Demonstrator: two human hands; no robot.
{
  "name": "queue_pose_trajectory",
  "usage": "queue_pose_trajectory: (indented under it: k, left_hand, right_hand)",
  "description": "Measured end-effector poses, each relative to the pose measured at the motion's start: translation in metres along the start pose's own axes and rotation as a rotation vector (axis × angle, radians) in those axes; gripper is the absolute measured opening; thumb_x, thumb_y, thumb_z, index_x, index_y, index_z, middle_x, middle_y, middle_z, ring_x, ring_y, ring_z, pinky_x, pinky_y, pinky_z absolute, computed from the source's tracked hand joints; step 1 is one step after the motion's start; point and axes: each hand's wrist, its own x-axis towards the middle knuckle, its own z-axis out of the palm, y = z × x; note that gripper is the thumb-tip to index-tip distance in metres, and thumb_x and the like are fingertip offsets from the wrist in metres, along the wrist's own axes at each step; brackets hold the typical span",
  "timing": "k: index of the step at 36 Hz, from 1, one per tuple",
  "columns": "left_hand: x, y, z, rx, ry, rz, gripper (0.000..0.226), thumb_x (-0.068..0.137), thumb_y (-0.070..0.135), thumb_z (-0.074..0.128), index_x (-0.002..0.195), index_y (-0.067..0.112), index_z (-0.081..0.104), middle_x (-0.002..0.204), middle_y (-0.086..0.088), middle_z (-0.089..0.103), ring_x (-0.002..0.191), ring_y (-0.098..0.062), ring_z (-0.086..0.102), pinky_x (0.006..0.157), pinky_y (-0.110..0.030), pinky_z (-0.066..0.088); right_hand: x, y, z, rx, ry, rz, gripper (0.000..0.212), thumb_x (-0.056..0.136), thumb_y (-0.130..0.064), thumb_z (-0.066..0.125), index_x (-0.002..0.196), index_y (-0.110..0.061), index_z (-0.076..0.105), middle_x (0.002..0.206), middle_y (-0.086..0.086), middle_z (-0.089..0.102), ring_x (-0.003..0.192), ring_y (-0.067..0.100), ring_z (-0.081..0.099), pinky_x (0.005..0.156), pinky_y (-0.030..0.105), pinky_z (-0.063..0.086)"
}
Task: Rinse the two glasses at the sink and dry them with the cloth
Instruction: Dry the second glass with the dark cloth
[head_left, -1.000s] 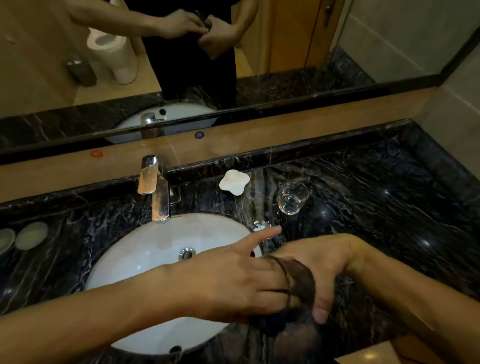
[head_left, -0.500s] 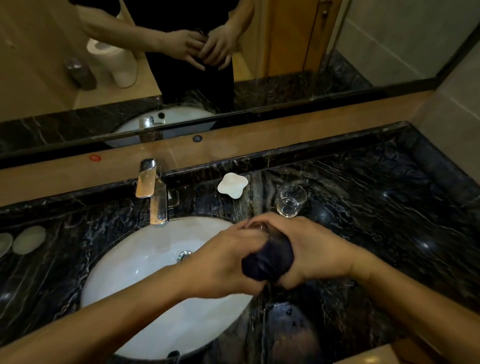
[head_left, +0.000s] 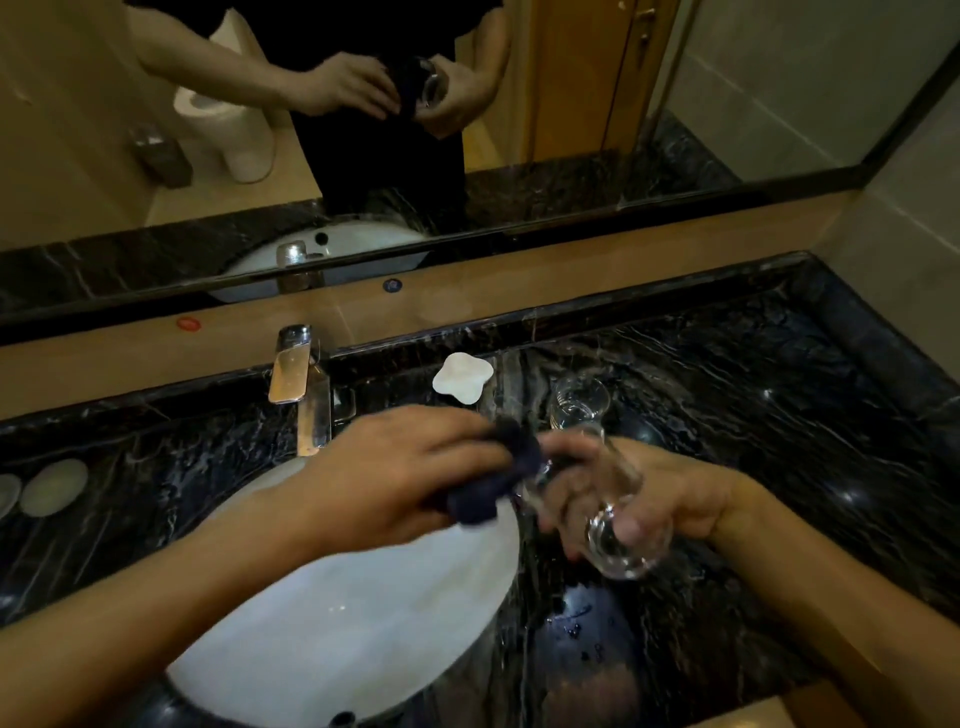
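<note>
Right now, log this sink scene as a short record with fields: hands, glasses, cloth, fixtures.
left hand: grips the dark cloth, pressing it at the held glass's mouth
right hand: holds a clear glass, tilted on its side
second glass: stands upright on the black marble counter, behind the hands
sink: white basin, below the left hand
tap: no water seen running
soap dish: white, between tap and second glass

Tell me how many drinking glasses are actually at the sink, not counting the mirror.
2. One glass is gripped in the right hand over the counter; the other glass stands on the counter behind it, right of the white dish.
</note>
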Motion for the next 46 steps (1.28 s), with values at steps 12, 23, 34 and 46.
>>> queue_pose_trajectory:
  k: [12,23,34,46]
  left_hand:
    - [0.04,0.063,0.065,-0.874,0.704,-0.894,0.045,0.076,0.027,0.072,0.116,0.041,0.056,0.113,0.011,0.066,0.103,0.002,0.063,0.085,-0.014,0.048]
    - [0.056,0.107,0.082,-0.973,0.787,-0.875,0.046,0.089,0.052,0.047,0.131,0.066,0.037,0.154,0.006,0.035,0.14,-0.011,0.038,0.112,-0.047,0.038]
    - [0.063,0.071,0.066,-1.396,0.973,-1.122,0.046,0.085,0.041,0.065,0.122,0.013,0.061,0.108,-0.016,0.071,0.101,-0.033,0.068,0.084,-0.04,0.056]
    - [0.053,0.071,0.082,-0.563,0.938,-0.849,0.04,0.088,0.034,0.053,0.128,0.034,0.054,0.14,-0.004,0.04,0.128,-0.004,0.045,0.101,-0.011,0.037]
  right_hand:
    - [0.049,0.017,0.042,0.272,1.064,-0.557,0.066,0.071,-0.046,0.082,0.127,-0.03,0.052,0.104,-0.002,0.075,0.09,0.019,0.073,0.073,0.035,0.057]
    - [0.059,0.021,0.05,0.056,1.275,-0.599,0.058,0.075,-0.041,0.081,0.123,-0.018,0.057,0.096,0.008,0.069,0.087,0.018,0.069,0.068,0.022,0.055]
    - [0.055,0.029,0.073,-0.017,1.092,-0.616,0.089,0.067,-0.081,0.064,0.134,-0.024,0.049,0.105,0.002,0.074,0.094,0.017,0.072,0.077,0.026,0.056]
    - [0.064,0.023,0.072,0.065,1.084,-0.394,0.044,0.082,-0.063,0.052,0.117,-0.041,0.065,0.124,-0.01,0.067,0.116,0.009,0.063,0.099,0.04,0.051]
